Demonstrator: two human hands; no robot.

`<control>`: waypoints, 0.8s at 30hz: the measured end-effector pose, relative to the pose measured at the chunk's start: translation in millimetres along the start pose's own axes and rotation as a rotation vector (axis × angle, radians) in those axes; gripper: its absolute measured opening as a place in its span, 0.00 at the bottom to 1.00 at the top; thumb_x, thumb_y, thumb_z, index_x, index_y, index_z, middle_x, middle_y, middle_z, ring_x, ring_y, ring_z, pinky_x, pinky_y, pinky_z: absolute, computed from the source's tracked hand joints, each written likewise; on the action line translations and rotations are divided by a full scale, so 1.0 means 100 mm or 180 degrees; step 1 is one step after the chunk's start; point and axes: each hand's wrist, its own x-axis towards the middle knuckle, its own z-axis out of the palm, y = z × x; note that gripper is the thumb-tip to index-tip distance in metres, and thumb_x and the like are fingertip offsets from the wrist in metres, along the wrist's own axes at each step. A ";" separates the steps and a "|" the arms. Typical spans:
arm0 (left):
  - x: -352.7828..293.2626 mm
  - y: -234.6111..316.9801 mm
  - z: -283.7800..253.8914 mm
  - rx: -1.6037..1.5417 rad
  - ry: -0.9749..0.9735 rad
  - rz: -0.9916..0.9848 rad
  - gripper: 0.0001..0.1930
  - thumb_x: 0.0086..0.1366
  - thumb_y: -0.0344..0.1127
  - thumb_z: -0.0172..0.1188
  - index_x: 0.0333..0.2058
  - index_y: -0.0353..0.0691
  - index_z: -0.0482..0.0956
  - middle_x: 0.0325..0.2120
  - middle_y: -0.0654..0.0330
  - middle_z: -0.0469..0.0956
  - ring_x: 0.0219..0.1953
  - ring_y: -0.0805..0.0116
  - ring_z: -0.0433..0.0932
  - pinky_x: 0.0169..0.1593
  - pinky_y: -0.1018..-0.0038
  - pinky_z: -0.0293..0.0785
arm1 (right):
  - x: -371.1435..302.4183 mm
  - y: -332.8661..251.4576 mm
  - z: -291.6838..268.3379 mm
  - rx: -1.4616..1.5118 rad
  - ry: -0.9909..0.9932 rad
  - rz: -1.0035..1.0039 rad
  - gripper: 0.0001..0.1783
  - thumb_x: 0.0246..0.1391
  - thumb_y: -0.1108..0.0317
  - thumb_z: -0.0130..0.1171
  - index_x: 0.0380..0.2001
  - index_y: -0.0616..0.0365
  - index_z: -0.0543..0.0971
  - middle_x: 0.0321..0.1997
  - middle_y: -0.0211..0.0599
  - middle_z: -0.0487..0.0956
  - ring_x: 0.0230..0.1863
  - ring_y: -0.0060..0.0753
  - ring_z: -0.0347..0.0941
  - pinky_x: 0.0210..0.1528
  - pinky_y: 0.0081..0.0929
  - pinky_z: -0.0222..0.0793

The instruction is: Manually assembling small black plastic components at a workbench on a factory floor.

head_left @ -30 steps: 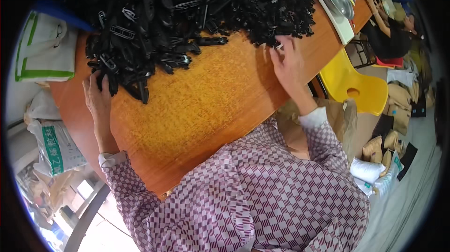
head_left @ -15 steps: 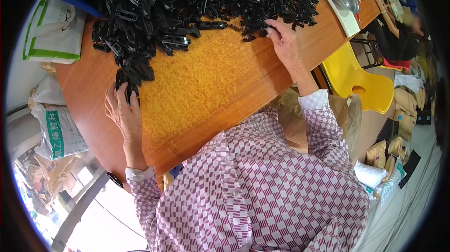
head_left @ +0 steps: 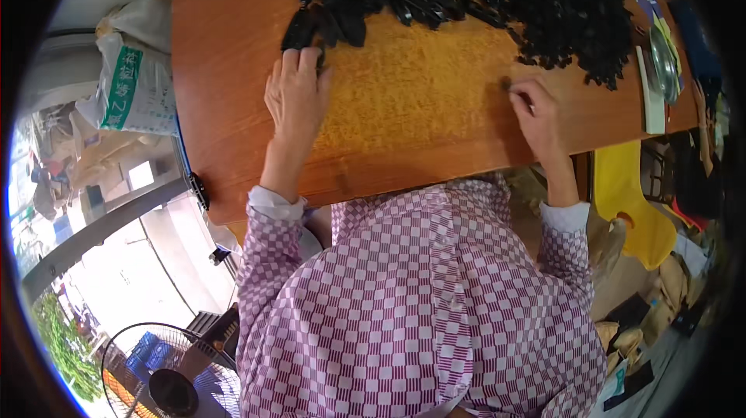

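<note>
My left hand [head_left: 297,95] reaches to the near left end of a heap of long black plastic parts [head_left: 342,22]. Its fingers are bent round the end of one long black plastic part [head_left: 299,32], most of which shows beyond the knuckles. My right hand [head_left: 538,113] is over the right of the worn wooden table, apart from the heap of small black plastic pieces [head_left: 571,37]. Thumb and forefinger are pinched together there, with a small dark piece [head_left: 506,84] at the tips; its exact shape is blurred.
At the table's [head_left: 225,107] right end lie a round metal dish [head_left: 664,64] and a white strip-like box [head_left: 650,92]. A yellow chair [head_left: 633,208] stands beyond its right edge. White sacks [head_left: 128,84] are on the left, and a fan [head_left: 171,387] stands lower left. Another person's arm shows far right.
My right hand has come away from the heap of small pieces, back toward me, with a small dark piece in its pinch. My left hand stays at the long parts. The whole view has turned.
</note>
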 end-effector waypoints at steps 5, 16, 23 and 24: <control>0.13 -0.08 -0.06 -0.0011 -0.0542 -0.0174 0.13 0.54 0.33 0.59 0.39 0.42 0.70 0.35 0.54 0.74 0.39 0.52 0.75 0.39 0.60 0.72 | 0.09 -0.10 -0.07 -0.0564 -0.0413 0.0054 0.08 0.48 0.79 0.58 0.34 0.63 0.73 0.30 0.40 0.72 0.33 0.41 0.72 0.32 0.27 0.67; -0.29 -0.04 0.10 -0.4330 -0.0557 -0.1840 0.12 0.64 0.27 0.51 0.46 0.32 0.68 0.40 0.49 0.76 0.44 0.56 0.77 0.45 0.68 0.76 | -0.06 -0.11 -0.07 0.3348 -0.0275 0.1836 0.11 0.59 0.68 0.53 0.45 0.56 0.70 0.38 0.41 0.80 0.33 0.28 0.78 0.29 0.19 0.71; -0.35 0.60 0.10 -0.7077 -0.1769 -0.2837 0.12 0.67 0.32 0.49 0.47 0.34 0.65 0.47 0.42 0.71 0.46 0.48 0.75 0.50 0.54 0.74 | -0.13 -0.28 -0.06 0.3300 -0.0465 0.1711 0.11 0.60 0.66 0.52 0.44 0.56 0.69 0.39 0.44 0.80 0.34 0.30 0.79 0.29 0.20 0.71; -0.35 0.69 0.10 -0.7192 -0.1885 -0.2861 0.12 0.67 0.32 0.49 0.47 0.35 0.65 0.48 0.41 0.70 0.47 0.46 0.75 0.51 0.51 0.73 | -0.14 -0.30 -0.05 0.3275 -0.0458 0.1658 0.11 0.61 0.65 0.52 0.44 0.56 0.69 0.39 0.44 0.80 0.34 0.30 0.79 0.30 0.20 0.71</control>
